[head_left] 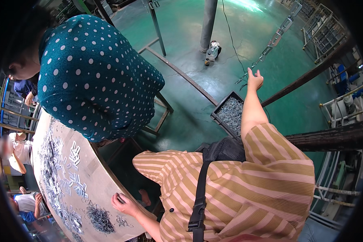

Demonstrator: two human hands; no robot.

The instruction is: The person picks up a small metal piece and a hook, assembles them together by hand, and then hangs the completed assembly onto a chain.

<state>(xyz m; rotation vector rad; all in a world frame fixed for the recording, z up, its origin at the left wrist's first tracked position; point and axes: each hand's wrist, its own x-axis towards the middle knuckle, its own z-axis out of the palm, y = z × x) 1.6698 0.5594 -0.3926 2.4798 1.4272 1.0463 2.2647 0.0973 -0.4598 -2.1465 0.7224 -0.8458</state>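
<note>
My right arm is stretched far out, and my right hand (255, 79) has its fingertips closed at the lower part of a hanging chain of flat metal links (266, 50). The chain slants down from the upper right, and a few links show beyond my fingers. At the table's edge, my left hand (126, 205) is closed around a small dark piece (120, 198) whose kind I cannot make out. Close to that hand lies a pile of dark wire hooks or clips (100, 219). Silvery flat links (74, 155) are strewn farther over the tabletop.
A black crate (221, 117) full of small metal pieces stands below my right arm. A person in a dotted teal top (97, 76) sits at the table (105, 177) on my left; others work across it. Metal bars (181, 74) and a grey post (208, 26) rise ahead.
</note>
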